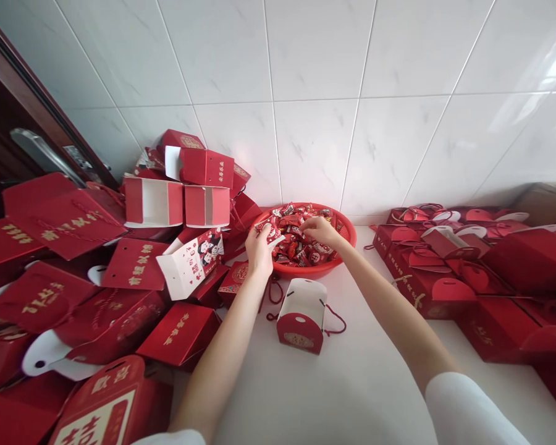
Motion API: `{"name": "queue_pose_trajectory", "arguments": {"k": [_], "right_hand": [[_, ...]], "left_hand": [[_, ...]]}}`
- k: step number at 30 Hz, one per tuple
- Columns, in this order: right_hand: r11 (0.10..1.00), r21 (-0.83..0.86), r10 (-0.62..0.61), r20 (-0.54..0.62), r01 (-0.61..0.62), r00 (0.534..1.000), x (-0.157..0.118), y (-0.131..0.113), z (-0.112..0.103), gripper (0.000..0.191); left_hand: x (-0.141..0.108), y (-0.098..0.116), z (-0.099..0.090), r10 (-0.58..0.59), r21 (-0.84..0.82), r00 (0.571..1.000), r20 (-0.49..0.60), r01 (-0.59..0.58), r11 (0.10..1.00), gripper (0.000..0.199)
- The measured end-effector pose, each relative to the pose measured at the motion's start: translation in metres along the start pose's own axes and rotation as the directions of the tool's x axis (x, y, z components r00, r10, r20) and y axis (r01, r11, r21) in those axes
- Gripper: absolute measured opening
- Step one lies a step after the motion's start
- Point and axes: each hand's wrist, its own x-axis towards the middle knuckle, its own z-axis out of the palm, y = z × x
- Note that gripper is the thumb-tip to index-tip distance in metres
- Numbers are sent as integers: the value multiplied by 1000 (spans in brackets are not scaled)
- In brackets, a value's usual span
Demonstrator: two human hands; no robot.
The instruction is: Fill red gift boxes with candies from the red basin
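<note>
A red plastic basket point(349, 230) full of red-wrapped candies point(296, 250) stands against the tiled wall. At its left rim, my left hand point(259, 250) is closed around a small red patterned candy box point(272, 231), whose white inside edge shows. Over the candies, my right hand point(322, 230) has its fingers bent together and pointing down; whatever they pinch is hidden. In front of the basket, between my forearms, an open red gift box point(299, 330) with a white inside and dark red cord handles sits on the white tabletop.
Many red boxes point(180, 334) lie in a loose heap on the left, some open, reaching up to the wall. Several filled-out red boxes point(445, 290) with cords stand in rows on the right. A door handle point(46, 154) is at the far left.
</note>
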Motion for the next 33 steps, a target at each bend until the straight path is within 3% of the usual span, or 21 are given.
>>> {"name": "queue_pose_trajectory", "arguments": {"k": [8,16,20,27,33], "right_hand": [[945,-327,64,225,14,972,17,2,20,54],[855,-517,165,228,-24,959,26,4,31,32],[864,-502,148,186,-36,971,20,4,31,30],[949,-315,17,-6,-18,1000,19,-3,16,27],[969,-221,-89,103,110,991,17,-19,31,29]], "left_hand": [[10,-3,-4,-83,-87,993,-82,76,993,5],[15,-3,-8,-113,-151,987,-111,96,984,6],[15,-2,-8,-113,-172,987,-113,93,981,6],[15,-2,-11,-86,-183,991,-101,66,981,2],[15,-3,-11,-75,-184,993,-91,57,981,4]]}}
